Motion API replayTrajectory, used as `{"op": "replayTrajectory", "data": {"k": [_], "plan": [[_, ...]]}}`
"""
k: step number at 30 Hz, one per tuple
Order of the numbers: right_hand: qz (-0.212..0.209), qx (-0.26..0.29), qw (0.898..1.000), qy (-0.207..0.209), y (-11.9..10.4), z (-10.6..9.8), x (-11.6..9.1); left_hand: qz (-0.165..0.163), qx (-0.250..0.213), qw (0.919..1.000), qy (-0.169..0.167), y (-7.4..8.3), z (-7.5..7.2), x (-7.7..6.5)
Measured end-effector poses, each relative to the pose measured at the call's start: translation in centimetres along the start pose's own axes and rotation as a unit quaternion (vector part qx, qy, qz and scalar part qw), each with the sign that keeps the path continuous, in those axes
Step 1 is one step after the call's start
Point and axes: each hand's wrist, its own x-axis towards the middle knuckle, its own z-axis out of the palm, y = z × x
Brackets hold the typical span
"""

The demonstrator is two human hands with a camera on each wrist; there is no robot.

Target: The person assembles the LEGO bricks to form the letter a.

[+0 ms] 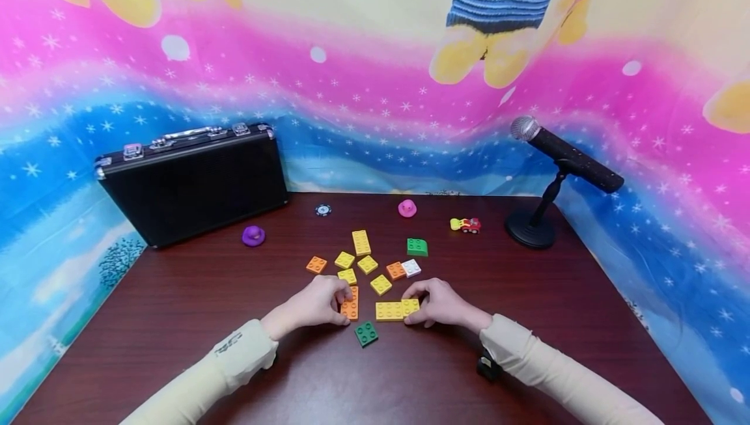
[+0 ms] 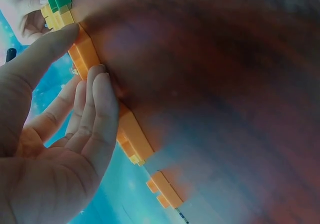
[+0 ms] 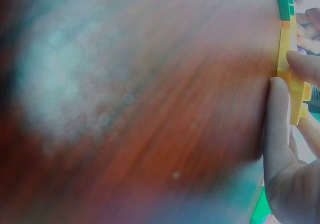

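Note:
My left hand (image 1: 316, 302) holds an orange toy building brick (image 1: 351, 308) by its ends, thumb at the near end and fingers at the far one. That brick also shows between thumb and fingertips in the left wrist view. To its right, my right hand (image 1: 443, 304) pinches a small square yellow brick (image 1: 411, 308) between thumb and fingers. This piece sits against the right end of a longer yellow brick (image 1: 389, 311), slightly raised beside it. A dark green square brick (image 1: 366, 334) lies on the table just in front of the orange one.
Several yellow bricks (image 1: 367, 264), orange bricks (image 1: 316, 264), a white one (image 1: 411, 267) and a green one (image 1: 417, 246) lie beyond the hands. Farther back are two rubber ducks (image 1: 407, 208), a chip (image 1: 323, 209), a toy vehicle (image 1: 466, 225), a black case (image 1: 193, 187) and a microphone stand (image 1: 530, 228).

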Motion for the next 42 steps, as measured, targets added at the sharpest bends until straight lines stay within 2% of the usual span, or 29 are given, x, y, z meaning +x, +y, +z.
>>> {"op": "replayTrajectory", "data": {"k": [9, 14, 20, 23, 27, 28, 30, 36, 42], "plan": [[0.000, 0.003, 1.000, -0.002, -0.2, -0.1, -0.1, -0.007, -0.003, 1.0000, 0.006, 0.0, 0.0, 0.3], [0.002, 0.005, 1.000, -0.004, -0.2, 0.0, -0.1, -0.010, -0.021, 0.9996, 0.016, 0.5, 0.2, 0.2], [0.001, 0.007, 1.000, -0.005, -0.3, 0.1, -0.1, 0.006, -0.023, 0.9996, 0.016, 1.4, 0.5, -0.3], [0.000, 0.005, 1.000, -0.006, -0.2, 0.2, -0.1, 0.013, -0.045, 0.9989, -0.001, 1.7, 0.7, -0.6], [-0.002, 0.006, 1.000, -0.006, -0.1, 0.3, -0.1, 0.008, -0.100, 0.9943, -0.036, 2.0, 1.3, -0.9], [-0.002, 0.007, 1.000, -0.006, -0.1, 0.3, -0.1, 0.006, -0.102, 0.9939, -0.041, 2.1, 1.5, -0.9], [-0.002, 0.007, 1.000, -0.005, 0.0, 0.2, -0.1, 0.008, -0.094, 0.9947, -0.041, 2.4, 1.9, -0.9], [-0.001, 0.007, 1.000, 0.000, 0.0, 0.0, -0.2, 0.015, -0.007, 0.9995, -0.027, 3.6, 2.9, -0.4], [-0.005, 0.006, 1.000, -0.001, -0.2, -0.1, -0.2, 0.004, 0.015, 0.9996, -0.022, 3.8, 3.1, -0.1]]}}
